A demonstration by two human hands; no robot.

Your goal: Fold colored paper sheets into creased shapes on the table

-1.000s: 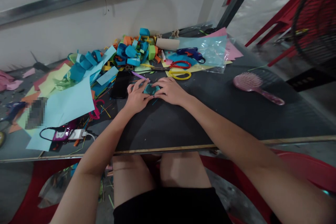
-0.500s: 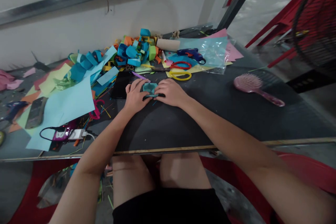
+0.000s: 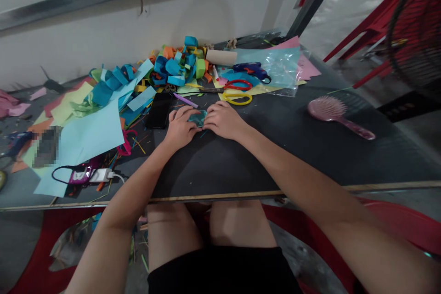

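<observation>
A small folded piece of teal paper [image 3: 197,118] lies on the dark table [image 3: 275,147] between my two hands. My left hand [image 3: 180,127] presses on its left side with curled fingers. My right hand [image 3: 223,120] holds its right side, fingers bent over the paper's edge. Both hands rest on the tabletop, and most of the paper is hidden under the fingers.
A black phone [image 3: 159,110] lies just left of my hands. Behind are yellow scissors [image 3: 237,98], red scissors [image 3: 238,85], a blue glue gun [image 3: 251,70], a cardboard tube [image 3: 221,57] and a heap of folded paper pieces [image 3: 175,68]. Light blue sheets [image 3: 86,140] lie left, a pink hairbrush [image 3: 336,113] right.
Half a second ago the paper showed more between my hands; now my fingers have closed in and pressed it flatter. The hands stay in the same spot.
</observation>
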